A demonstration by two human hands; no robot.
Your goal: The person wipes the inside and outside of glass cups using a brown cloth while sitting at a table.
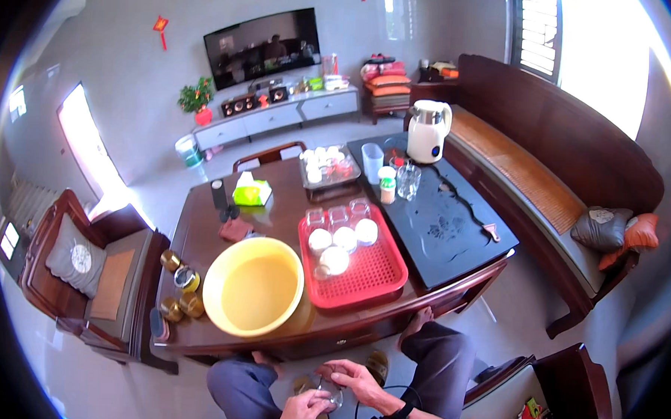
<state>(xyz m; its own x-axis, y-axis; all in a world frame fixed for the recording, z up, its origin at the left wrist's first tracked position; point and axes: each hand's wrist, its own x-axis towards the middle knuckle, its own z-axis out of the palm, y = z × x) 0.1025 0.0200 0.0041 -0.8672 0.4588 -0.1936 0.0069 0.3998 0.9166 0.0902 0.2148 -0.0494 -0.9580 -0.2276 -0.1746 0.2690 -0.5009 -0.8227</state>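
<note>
In my lap, below the table's front edge, a clear glass vessel (334, 399) sits between my two hands. My left hand (306, 409) grips its lower left side. Around its upper right side curl the fingers of my right hand (356, 382), with a black band on that wrist. My fingers hide part of the vessel, so its exact kind is unclear. Ahead on the wooden table (282, 199) stands a yellow basin (210, 311) of liquid. Beside it, a red perforated tray (366, 275) carries several clear glasses (338, 215) and white round pieces (333, 260).
Several gold-coloured containers (192, 304) stand near the table's left edge. A tissue pack (252, 193), a crumpled cloth (236, 229) and a metal tray (331, 181) of cups lie farther back. On the black tea board (452, 237) are a white kettle (427, 132) and a glass pitcher (408, 182).
</note>
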